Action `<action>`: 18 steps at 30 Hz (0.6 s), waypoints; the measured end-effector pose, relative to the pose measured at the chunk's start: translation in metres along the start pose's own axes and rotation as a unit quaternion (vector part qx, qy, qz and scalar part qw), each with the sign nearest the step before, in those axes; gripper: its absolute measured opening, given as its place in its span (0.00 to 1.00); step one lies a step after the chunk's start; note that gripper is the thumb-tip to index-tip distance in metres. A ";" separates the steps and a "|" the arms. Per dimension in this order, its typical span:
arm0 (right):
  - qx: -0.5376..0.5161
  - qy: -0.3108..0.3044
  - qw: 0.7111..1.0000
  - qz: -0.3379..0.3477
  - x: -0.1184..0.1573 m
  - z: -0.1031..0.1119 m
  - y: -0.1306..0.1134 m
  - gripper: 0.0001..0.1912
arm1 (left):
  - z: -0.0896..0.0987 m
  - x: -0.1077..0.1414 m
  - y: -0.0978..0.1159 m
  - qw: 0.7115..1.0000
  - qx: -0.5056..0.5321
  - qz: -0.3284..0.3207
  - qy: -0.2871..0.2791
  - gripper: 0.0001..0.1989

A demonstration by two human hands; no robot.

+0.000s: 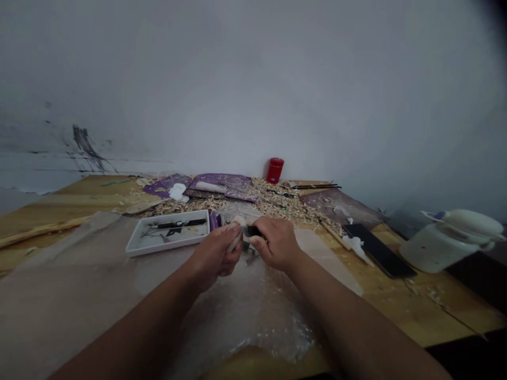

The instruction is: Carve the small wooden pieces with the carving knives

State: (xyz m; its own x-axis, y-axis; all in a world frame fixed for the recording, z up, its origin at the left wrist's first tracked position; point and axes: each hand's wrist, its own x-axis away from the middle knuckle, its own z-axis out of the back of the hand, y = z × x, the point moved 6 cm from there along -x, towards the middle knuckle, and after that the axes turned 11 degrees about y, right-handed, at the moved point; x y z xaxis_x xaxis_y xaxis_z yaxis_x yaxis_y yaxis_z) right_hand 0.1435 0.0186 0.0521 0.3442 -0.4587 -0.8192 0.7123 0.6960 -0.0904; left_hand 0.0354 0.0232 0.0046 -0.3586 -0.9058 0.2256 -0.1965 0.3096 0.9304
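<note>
Hands: Both forearms reach in from the bottom of the view and meet near the middle, wrists slightly bent. The left hand (214, 252) curls closely around a pale wooden piece (238, 220). The right hand (277, 244) is closed on a black-handled tool (254, 230), its tip hidden by the fingers, touching or just beside the piece.

Held piece: Between the hands, above a crinkled clear plastic sheet (253, 322).

Around: Left of the hands sits a white tray (137, 245) holding dark slender tools (178, 224). Beyond lie wood shavings (277, 203), purple sheets (222, 180) and a red cylindrical container (274, 170) against the wall. To the right are a black flat slab (378, 249) and a white lidded container (447, 243).

Materials: Curly pale shavings heap across a honey-toned wooden table (415, 301); the plastic is glossy and wrinkled.
</note>
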 end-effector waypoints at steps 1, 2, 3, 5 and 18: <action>0.004 -0.004 1.000 0.003 0.000 -0.001 -0.001 0.26 | 0.001 0.000 0.000 1.000 -0.001 0.000 0.003 0.18; 0.008 -0.007 1.000 0.004 0.000 -0.001 -0.002 0.27 | 0.001 0.000 0.000 1.000 0.000 0.004 0.004 0.18; 0.011 -0.007 1.000 0.005 0.001 -0.001 -0.003 0.27 | 0.001 0.000 0.000 1.000 0.001 0.011 0.001 0.18; 0.017 -0.002 1.000 0.010 0.001 -0.001 -0.006 0.27 | 0.000 0.002 -0.001 0.999 0.006 0.036 -0.016 0.18; 0.109 0.129 0.957 -0.237 0.004 0.034 0.079 0.22 | -0.010 0.011 0.002 0.999 -0.018 0.010 -0.031 0.18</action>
State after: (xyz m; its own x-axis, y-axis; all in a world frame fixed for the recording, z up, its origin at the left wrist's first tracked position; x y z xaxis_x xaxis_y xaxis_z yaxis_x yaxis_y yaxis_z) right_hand 0.2223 0.0531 0.0615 -0.1906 -0.5233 -0.8306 0.8710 0.3001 -0.3890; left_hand 0.0401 0.0110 0.0120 -0.4188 -0.8795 0.2261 -0.1564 0.3151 0.9361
